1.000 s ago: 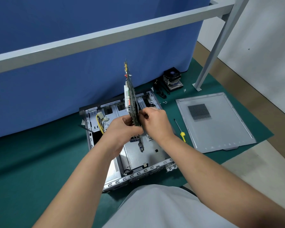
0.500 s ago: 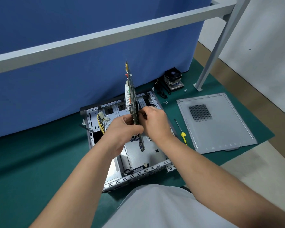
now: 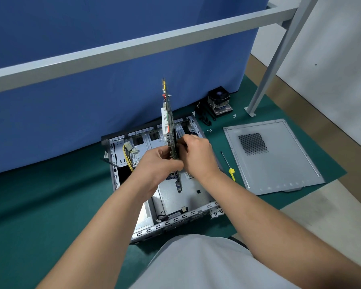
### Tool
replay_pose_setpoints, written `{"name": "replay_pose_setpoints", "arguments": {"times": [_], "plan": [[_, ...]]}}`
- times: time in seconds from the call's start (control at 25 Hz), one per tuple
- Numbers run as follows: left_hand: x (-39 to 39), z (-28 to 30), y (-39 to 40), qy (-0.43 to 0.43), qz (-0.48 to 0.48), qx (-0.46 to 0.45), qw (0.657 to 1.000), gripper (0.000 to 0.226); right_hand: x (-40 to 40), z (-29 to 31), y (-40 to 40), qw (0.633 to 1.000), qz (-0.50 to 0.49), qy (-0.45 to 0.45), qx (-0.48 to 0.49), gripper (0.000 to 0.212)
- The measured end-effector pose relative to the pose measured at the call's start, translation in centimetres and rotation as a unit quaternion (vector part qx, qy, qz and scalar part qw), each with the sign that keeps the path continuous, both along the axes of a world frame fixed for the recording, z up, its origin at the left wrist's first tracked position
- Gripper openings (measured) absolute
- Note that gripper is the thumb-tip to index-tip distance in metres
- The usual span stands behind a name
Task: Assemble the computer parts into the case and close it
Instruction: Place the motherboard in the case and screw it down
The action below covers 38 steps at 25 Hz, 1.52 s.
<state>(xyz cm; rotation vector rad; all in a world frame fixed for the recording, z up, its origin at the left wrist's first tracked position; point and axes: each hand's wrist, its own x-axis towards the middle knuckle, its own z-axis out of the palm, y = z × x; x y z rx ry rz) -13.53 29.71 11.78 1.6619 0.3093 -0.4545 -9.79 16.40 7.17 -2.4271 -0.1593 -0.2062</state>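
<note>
Fingers [image 3: 171, 161] of the left hand [image 3: 154, 165] curl round one face of the circuit board [image 3: 170, 126], and those of the right hand [image 3: 198, 157] pinch its other face, so the board stands on edge, seen almost end-on, above the middle of the open case [image 3: 146, 228]. Holding it upright between both hands likely lets the person check its edges and turn it before laying it flat on the case floor. Inside the case, a bundle of yellow wires [image 3: 126, 155] with a pale plug sits at about 10 o'clock from the hands, and a black cable [image 3: 171, 213] lies along the near wall at 6 o'clock; the metal floor between them shows bare. Outside, the side panel [image 3: 273, 157] lies flat on the green mat [image 3: 29, 205] at 3 o'clock, a screwdriver [image 3: 227, 165] with a yellow handle rests between panel and case, and the cooling fan [image 3: 219, 100] stands at 1 o'clock beside a few loose screws [image 3: 209, 130]
</note>
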Motion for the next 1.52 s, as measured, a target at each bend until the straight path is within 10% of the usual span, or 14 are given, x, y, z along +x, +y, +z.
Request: {"name": "replay_pose_setpoints", "arguments": {"times": [1.52], "plan": [[-0.1, -1.6, -0.4, -0.002, -0.042, 0.03, 0.999, 0.039, -0.9, 0.5, -0.6, 0.937, -0.061, 0.204, 0.278, 0.029]]}}
